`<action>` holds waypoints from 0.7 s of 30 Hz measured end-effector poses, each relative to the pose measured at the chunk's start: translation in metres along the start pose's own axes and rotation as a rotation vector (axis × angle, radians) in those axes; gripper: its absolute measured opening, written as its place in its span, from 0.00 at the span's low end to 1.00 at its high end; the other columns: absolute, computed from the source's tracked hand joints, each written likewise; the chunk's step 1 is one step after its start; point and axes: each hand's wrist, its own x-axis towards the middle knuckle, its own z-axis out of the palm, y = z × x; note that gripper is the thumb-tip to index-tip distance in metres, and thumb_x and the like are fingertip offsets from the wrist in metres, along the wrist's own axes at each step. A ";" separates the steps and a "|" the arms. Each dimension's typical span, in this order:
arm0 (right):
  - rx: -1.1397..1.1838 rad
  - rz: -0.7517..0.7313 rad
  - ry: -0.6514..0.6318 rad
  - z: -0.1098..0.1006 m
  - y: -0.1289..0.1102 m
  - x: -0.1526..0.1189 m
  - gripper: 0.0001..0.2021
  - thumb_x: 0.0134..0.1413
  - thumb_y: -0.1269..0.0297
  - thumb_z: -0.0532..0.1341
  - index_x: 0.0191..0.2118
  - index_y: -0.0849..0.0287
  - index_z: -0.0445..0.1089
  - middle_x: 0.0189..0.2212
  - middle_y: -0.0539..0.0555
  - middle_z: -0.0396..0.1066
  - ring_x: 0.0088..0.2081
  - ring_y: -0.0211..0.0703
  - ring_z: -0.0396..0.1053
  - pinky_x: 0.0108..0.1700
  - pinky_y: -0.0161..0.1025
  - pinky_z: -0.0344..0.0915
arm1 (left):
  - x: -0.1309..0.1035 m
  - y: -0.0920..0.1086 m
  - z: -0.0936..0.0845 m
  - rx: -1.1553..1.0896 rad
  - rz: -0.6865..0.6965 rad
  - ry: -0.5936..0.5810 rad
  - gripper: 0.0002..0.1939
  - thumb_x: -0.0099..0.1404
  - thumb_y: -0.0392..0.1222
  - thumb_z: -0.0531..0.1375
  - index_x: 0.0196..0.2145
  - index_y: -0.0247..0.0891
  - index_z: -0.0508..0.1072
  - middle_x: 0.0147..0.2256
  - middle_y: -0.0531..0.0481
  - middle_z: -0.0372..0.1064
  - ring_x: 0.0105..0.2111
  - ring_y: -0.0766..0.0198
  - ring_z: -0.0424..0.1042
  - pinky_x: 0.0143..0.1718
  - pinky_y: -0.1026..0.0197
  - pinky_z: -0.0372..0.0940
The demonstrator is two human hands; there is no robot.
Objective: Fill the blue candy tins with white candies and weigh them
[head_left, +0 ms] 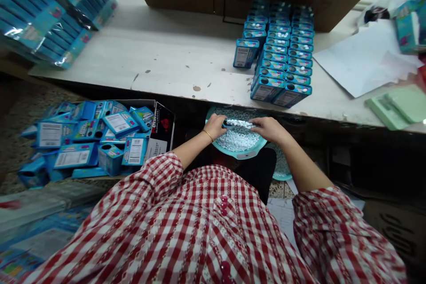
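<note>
Holding a small blue box (226,123) by its left end, the left hand (215,126) is closing its fingers around it above a basin (246,156) just under the front edge of the desk (173,53). White pellets (239,122) are lying heaped along the box (its dark end is barely showing beside the thumb), and more pellets (237,143) are filling the basin below. The right hand (271,130) is touching the other end with its fingertips; I cannot tell whether those fingers are gripping the box or only meeting the pellets. A bracelet (208,136) is circling the left wrist. Up on the desk, upright boxes (282,57) are standing in close rows, their round holes facing up, some with pellets on top. Loose boxes (100,135) are lying jumbled in a carton (162,131) to the left, while plastic-wrapped packs (46,9) are resting at the desk's far left. A second basin (282,177) is peeping out beside the right knee.
</note>
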 end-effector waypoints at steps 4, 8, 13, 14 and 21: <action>-0.275 0.054 -0.078 -0.009 -0.027 0.004 0.16 0.50 0.62 0.58 0.46 0.51 0.73 0.41 0.56 0.74 0.44 0.55 0.70 0.44 0.45 0.64 | 0.003 0.002 0.008 0.012 0.028 -0.037 0.15 0.51 0.34 0.60 0.40 0.35 0.71 0.39 0.42 0.69 0.43 0.50 0.63 0.48 0.51 0.58; -0.396 0.065 -0.106 -0.011 -0.057 0.008 0.15 0.51 0.65 0.57 0.44 0.58 0.74 0.39 0.63 0.73 0.42 0.56 0.71 0.42 0.47 0.64 | 0.003 -0.002 0.015 0.003 0.037 -0.029 0.16 0.51 0.33 0.60 0.39 0.36 0.71 0.39 0.42 0.69 0.43 0.50 0.63 0.48 0.51 0.57; -0.473 0.037 -0.059 -0.015 -0.070 0.003 0.13 0.51 0.70 0.55 0.40 0.64 0.74 0.37 0.65 0.73 0.40 0.54 0.71 0.42 0.46 0.64 | 0.002 -0.009 0.018 -0.033 0.030 -0.008 0.16 0.50 0.35 0.61 0.39 0.37 0.71 0.38 0.43 0.69 0.43 0.51 0.64 0.48 0.52 0.57; -0.477 0.042 -0.053 -0.017 -0.064 -0.001 0.13 0.51 0.69 0.55 0.41 0.62 0.74 0.38 0.64 0.73 0.40 0.54 0.71 0.42 0.46 0.64 | 0.002 -0.010 0.019 -0.037 0.023 -0.002 0.17 0.50 0.36 0.61 0.40 0.37 0.70 0.39 0.43 0.69 0.43 0.51 0.64 0.48 0.52 0.57; -0.282 0.152 -0.026 0.001 0.027 -0.026 0.17 0.53 0.62 0.57 0.50 0.49 0.69 0.46 0.53 0.71 0.46 0.51 0.68 0.43 0.42 0.63 | -0.002 -0.026 0.027 -0.289 -0.011 0.004 0.20 0.48 0.39 0.63 0.41 0.38 0.68 0.39 0.48 0.69 0.40 0.58 0.67 0.44 0.57 0.60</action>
